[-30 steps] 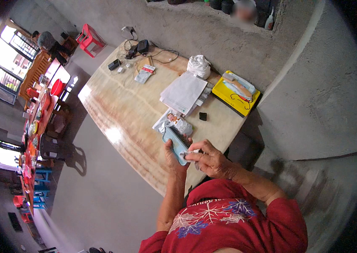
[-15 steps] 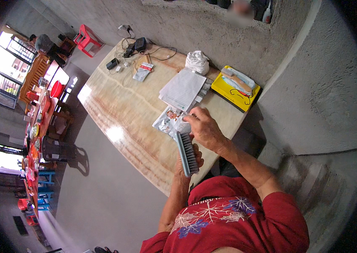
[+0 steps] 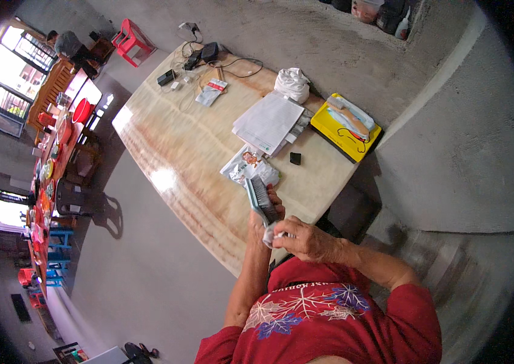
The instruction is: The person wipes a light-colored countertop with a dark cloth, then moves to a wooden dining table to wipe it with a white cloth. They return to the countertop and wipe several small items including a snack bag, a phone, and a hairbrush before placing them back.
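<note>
My left hand (image 3: 257, 224) is wrapped round a blue-grey scrubbing brush (image 3: 251, 193) with dark bristles, held tilted over the table's near edge. Pinched in my right hand (image 3: 310, 241) is a crumpled white wipe (image 3: 268, 238), pressed at the brush's lower end, close to my left wrist. Just beyond the brush lies a white packet (image 3: 235, 168) with a cartoon figure; the brush's top partly covers it. A small black block (image 3: 295, 158) sits on the table to the right of the packet.
White paper sheets (image 3: 269, 124) lie behind the packet. A yellow box (image 3: 337, 139) with a wooden-handled brush (image 3: 354, 120) on it stands at the right by the wall. Beyond are a bundled white cloth (image 3: 292, 84), cables and adapters (image 3: 209, 52). Far left, a person (image 3: 71, 47) bends over.
My right hand has moved with the wipe from the brush's top end down to its lower end. The brush has shifted slightly up and left. The black block has come into view.
</note>
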Action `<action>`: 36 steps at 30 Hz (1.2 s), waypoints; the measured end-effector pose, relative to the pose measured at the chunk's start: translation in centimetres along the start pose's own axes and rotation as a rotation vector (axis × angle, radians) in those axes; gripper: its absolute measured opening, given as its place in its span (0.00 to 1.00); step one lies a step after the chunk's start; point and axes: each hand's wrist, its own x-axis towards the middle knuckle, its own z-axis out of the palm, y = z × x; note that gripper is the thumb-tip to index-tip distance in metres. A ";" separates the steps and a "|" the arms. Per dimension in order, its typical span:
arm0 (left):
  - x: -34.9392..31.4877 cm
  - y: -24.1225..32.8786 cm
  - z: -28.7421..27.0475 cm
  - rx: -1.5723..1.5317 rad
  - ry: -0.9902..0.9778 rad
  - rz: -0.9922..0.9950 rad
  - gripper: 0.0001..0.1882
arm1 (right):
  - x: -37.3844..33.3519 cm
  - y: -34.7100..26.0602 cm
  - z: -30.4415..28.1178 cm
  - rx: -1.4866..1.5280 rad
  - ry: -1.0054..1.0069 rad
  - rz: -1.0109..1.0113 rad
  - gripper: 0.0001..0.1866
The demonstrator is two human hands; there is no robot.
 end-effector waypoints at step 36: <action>-2.6 0.5 0.1 0.657 0.202 0.477 0.27 | 2.3 -1.8 -3.4 -0.125 0.164 0.199 0.17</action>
